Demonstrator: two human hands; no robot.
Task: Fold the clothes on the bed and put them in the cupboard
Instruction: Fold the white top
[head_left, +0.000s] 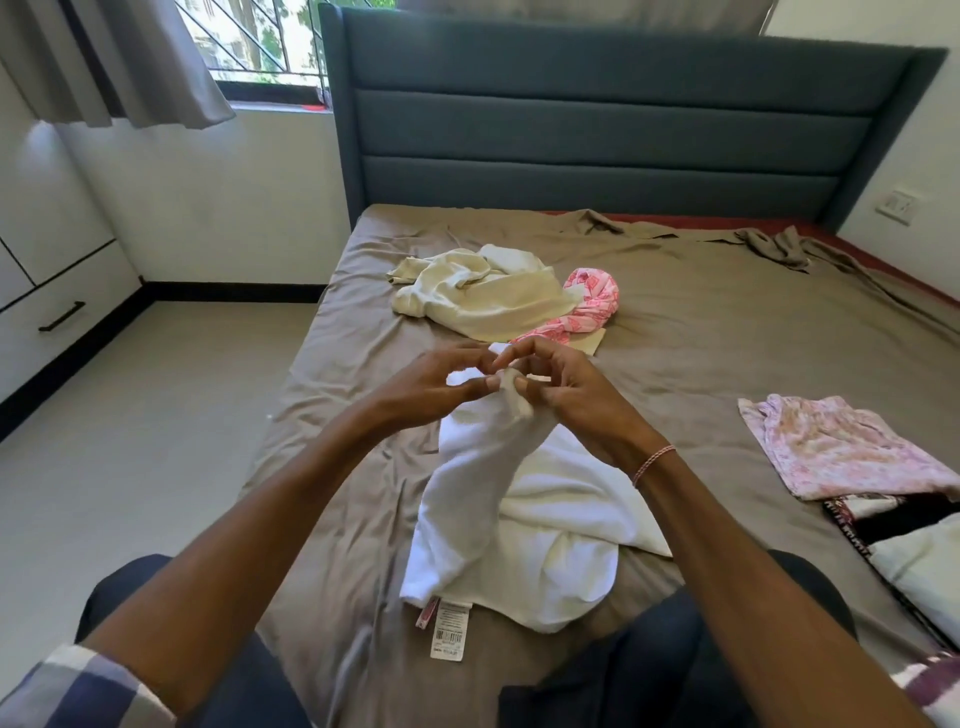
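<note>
White cotton, centre of the frame: the white garment (498, 519) is held up by one bunched tip. The rest trails down in a heap onto the bed (675, 332), with its care labels (449, 629) lying flat at the lower middle. Both hands meet at that raised tip. The right hand (576, 400) has a grasping grip, thumb and fingers pinched on the bunch. The left hand (441, 387) sits on the other side, thumb tip against the same fabric, pinching it too. The index fingers nearly touch above. So neither grip is released, and both are on the one small point.

My read: this is the hunt for an edge or a seam, with no fold made yet. To do it well, the two pinches want to travel apart along one hem until the cloth hangs flat between them, not twisted. Then lay it down smooth on bare sheet just ahead of the knees. The heap below looks tangled, so a shake may be needed first.

Upper middle, a cream garment (467, 296) and a pink patterned cloth (592, 301) lie crumpled, touching each other, not yet folded. At the right edge a pale floral piece (841, 447) lies flat, with a folded stack (914, 551) below it. At the far left edge are white cupboard fronts (57, 291), well apart from the bed.
</note>
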